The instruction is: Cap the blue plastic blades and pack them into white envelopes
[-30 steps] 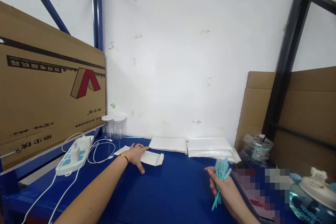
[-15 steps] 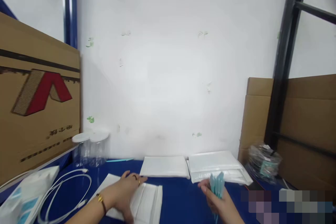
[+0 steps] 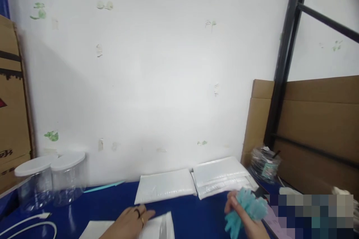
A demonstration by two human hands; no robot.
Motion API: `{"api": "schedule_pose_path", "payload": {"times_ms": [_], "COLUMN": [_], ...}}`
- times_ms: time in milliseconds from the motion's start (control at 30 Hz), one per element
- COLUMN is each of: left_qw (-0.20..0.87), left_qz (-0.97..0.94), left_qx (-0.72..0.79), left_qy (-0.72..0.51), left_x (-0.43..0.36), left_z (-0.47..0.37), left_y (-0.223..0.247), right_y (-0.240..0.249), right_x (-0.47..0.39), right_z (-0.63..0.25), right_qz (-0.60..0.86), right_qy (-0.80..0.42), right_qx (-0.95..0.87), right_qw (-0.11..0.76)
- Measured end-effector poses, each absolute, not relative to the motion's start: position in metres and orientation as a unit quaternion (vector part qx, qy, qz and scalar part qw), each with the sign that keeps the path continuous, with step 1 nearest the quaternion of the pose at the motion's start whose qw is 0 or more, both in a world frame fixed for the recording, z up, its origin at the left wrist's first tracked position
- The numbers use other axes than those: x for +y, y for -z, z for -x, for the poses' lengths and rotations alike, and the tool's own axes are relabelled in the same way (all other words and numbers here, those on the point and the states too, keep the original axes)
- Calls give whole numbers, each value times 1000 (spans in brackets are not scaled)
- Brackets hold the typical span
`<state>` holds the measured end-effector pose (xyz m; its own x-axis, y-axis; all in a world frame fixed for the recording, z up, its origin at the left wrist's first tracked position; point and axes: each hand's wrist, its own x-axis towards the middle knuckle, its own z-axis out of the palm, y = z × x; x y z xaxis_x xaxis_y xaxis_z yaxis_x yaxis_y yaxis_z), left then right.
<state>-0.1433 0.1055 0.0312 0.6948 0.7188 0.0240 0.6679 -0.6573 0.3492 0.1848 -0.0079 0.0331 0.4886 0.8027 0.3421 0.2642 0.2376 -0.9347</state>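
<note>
At the bottom centre my left hand (image 3: 130,222) lies over a white padded envelope (image 3: 166,222), fingers stretched out and no grip visible. Much of that envelope is covered by the hand or cut off by the lower edge. To the right, my right hand (image 3: 245,218) is closed around a bunch of thin teal sticks (image 3: 251,203), whose ends fan out above and below the fingers; their exact kind is unclear. Two stacks of white padded envelopes, a left stack (image 3: 165,186) and a right stack (image 3: 221,175), lie farther back against the wall.
Two clear jars with white lids, one jar (image 3: 67,183) in front, stand at left near a lone teal stick (image 3: 103,186). A white cable (image 3: 33,224) lies before them. A plastic-wrapped item (image 3: 265,164) and cardboard (image 3: 316,130) are at right, a cardboard box (image 3: 12,119) at left.
The view has swung left-to-right, so the jars and box sit farther left. The teal sticks have fanned out in my right hand. My left hand stays over the envelope.
</note>
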Motion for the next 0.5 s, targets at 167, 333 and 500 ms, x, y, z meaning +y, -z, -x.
{"api": "schedule_pose_path", "payload": {"times_ms": [167, 333, 500], "left_qw": [151, 222, 289], "left_qz": [-880, -814, -765], "left_qx": [403, 415, 389], "left_qy": [-203, -340, -425], "left_x": [62, 18, -13], "left_z": [101, 34, -29], "left_y": [-70, -77, -80], "right_y": [-97, -152, -163], "right_x": [-23, -32, -46], "right_z": [-158, -146, -172], "right_qz": [452, 389, 392], "right_qy": [-308, -272, -134], "right_qx": [-428, -457, -574], "right_qw": [719, 752, 706]}}
